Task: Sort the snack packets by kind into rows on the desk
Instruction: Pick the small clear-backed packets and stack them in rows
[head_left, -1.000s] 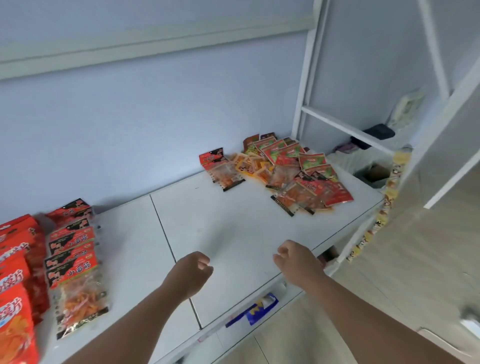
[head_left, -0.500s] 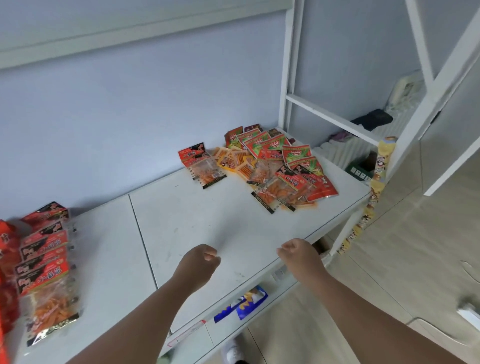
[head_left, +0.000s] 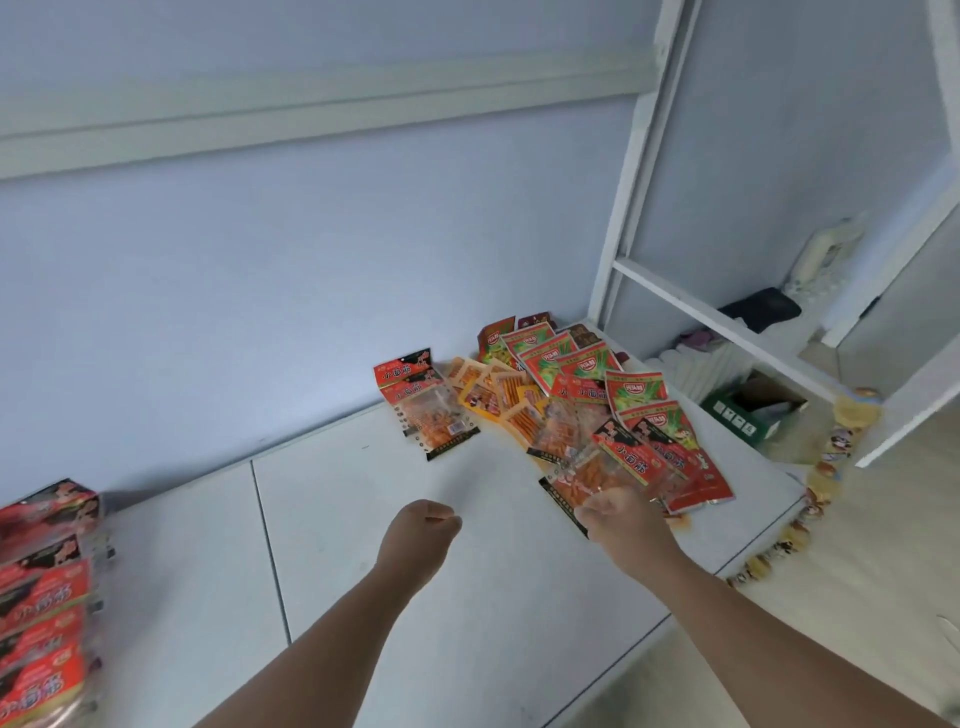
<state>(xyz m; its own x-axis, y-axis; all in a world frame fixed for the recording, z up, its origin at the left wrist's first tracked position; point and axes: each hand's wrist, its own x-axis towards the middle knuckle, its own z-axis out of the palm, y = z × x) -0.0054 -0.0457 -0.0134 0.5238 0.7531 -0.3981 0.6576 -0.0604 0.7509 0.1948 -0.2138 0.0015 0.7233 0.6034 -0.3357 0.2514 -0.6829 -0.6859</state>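
Observation:
A mixed pile of snack packets lies at the desk's far right: green-and-red ones at the back, yellow ones in the middle, red-topped clear ones in front. One red-topped packet lies apart to the pile's left. A row of like red packets runs along the left edge. My right hand reaches the nearest clear packet and covers its near edge; its fingers are hidden. My left hand hovers over the white desk in a fist, holding nothing.
A white bed-frame post rises behind the pile, with a crossbar to the right. Off the desk's right end hangs a strip of yellow packets. Beyond it stand a green box and a dark item.
The view has swung right and closer to the pile. My right hand has gone forward from the desk's front edge to the nearest packet. My left hand stays curled.

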